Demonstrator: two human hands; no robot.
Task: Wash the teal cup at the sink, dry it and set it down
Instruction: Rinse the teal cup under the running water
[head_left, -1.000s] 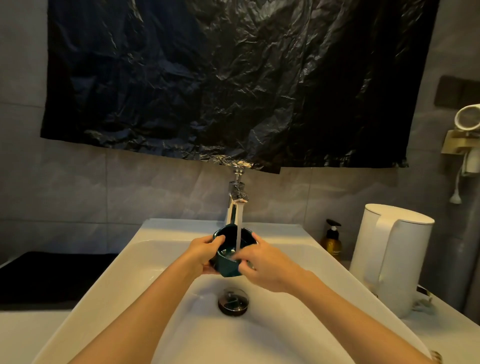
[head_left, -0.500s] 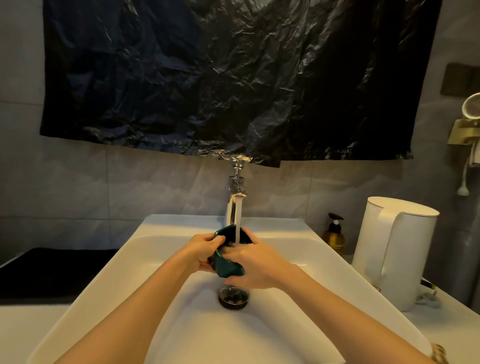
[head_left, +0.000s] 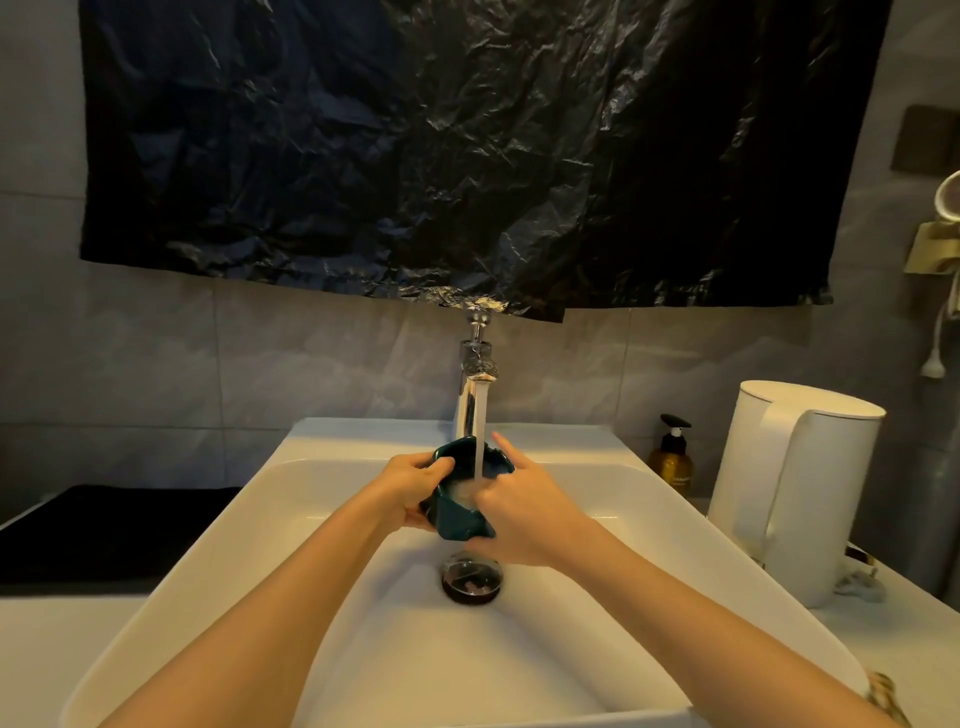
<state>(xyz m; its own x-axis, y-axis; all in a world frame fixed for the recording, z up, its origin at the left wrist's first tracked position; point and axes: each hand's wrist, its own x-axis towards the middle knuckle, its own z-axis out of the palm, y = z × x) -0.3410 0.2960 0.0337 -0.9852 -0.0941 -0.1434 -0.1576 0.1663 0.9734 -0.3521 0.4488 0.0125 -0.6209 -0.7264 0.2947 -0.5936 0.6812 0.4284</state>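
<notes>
Teal cup (head_left: 458, 519) held in the air over the sink (head_left: 208, 545), toward its back edge, straight under the faucet (head_left: 475, 384) and just above the drain (head_left: 471, 578). Cup tilted, mouth up and toward the camera. Water stream (head_left: 480, 436) falls into it; pale froth inside.

Left hand (head_left: 410, 488) grips the cup's left side, thumb hooked over the rim, fingers curled beneath. Right hand (head_left: 524, 514) holds the right side and underside with curled fingers; one finger sticks up straight beside the rim.

On the counter off the sink's right edge: amber pump bottle (head_left: 672, 460) near the back, white kettle (head_left: 800, 483) nearer. Black mat (head_left: 104, 530) off the left edge. Crumpled black plastic sheet (head_left: 467, 156) on the tiled wall above the faucet.
</notes>
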